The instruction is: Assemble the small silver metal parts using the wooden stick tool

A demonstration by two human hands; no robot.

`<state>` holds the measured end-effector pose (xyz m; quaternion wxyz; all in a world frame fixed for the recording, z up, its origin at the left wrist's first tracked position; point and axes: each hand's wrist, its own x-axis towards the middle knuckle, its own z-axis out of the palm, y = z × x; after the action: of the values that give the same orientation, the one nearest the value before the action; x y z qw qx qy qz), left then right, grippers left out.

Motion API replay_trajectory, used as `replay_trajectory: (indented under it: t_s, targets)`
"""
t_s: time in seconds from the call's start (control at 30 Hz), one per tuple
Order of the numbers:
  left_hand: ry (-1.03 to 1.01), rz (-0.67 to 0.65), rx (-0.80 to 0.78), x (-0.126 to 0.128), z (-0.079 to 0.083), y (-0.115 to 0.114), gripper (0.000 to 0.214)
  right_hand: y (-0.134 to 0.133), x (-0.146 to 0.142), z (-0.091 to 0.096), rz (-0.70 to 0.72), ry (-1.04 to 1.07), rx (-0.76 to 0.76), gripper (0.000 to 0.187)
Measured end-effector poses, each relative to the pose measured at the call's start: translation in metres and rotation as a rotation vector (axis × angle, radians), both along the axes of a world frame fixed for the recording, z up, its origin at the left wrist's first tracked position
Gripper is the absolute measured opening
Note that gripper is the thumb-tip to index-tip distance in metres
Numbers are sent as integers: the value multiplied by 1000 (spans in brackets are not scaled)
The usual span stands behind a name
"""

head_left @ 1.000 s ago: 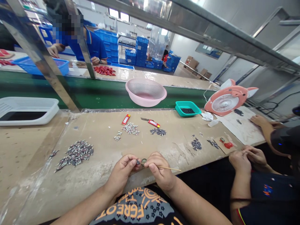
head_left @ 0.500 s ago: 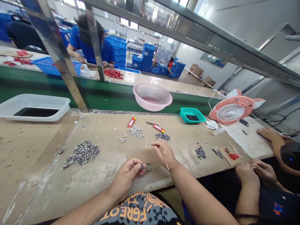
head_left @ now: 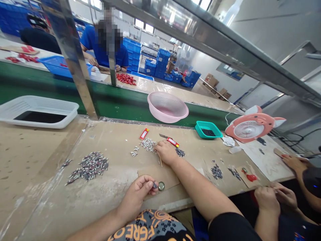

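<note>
where the workbench [head_left: 112,194] runs in front of a green belt [head_left: 125,104], a white tray [head_left: 69,115] sits at its far left, a pink bowl [head_left: 167,116] rests on the belt, and a pink fan [head_left: 252,128] stands at the far right. a heap of dark small parts [head_left: 89,165] lies left of centre on the bench. a co-worker's hands [head_left: 272,201] are closed together at the lower right. the right hand [head_left: 165,152] is stretched forward with fingers curled down, its fingertips touching a smaller heap of pale parts [head_left: 147,144] near a red-handled knife [head_left: 172,141]. a thin stick [head_left: 160,161] is gripped under this hand and juts back toward the body; whether the fingertips also hold a part cannot be told. the left hand [head_left: 139,193] rests near the bench's front edge, thumb and forefinger pressed together on a small dark piece [head_left: 154,185], which sits just beside a round toothed cap [head_left: 161,186] lying on the bench.
</note>
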<state>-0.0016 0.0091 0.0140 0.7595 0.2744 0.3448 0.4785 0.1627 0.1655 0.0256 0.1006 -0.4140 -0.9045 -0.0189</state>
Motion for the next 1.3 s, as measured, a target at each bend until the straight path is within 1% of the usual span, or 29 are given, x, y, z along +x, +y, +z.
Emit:
replay_trajectory:
  t_s: [0.1,0.2,0.37,0.43,0.5,0.67,0.83,0.93,1.03,1.17,1.3]
  targets:
    - [1,7,3,0,0,0,14,-1,1,4,1,13,-8,12]
    - [33,62,12,-1,1,1,15,-14,1,13,5,47,-17,12]
    - [86,243,90,-2,6,1,11,-57,-5,35,86,170,-84,12]
    - [73,246,113,-1,8,0,10,-74,-10,42,104,154,-103,11]
    - [37,213,119,-1,10,-1,10,-86,-13,47,103,141,-103,7]
    - [-80,168,108,-1,11,-2,7,-99,-15,46,87,195,-73,6]
    - [-164,173,101,-1,14,-2,5,-107,-12,48,128,340,-35,10]
    - [-108,225,82,-1,12,-2,8,-116,-11,55,150,452,-46,13]
    - [-19,290,88,0,6,-1,11,-126,-12,59,159,512,-78,14]
    - [22,314,120,1,-2,0,13,-134,-13,55,166,517,-100,14]
    - [19,300,123,3,-3,0,12,-136,-14,50,145,490,-104,12]
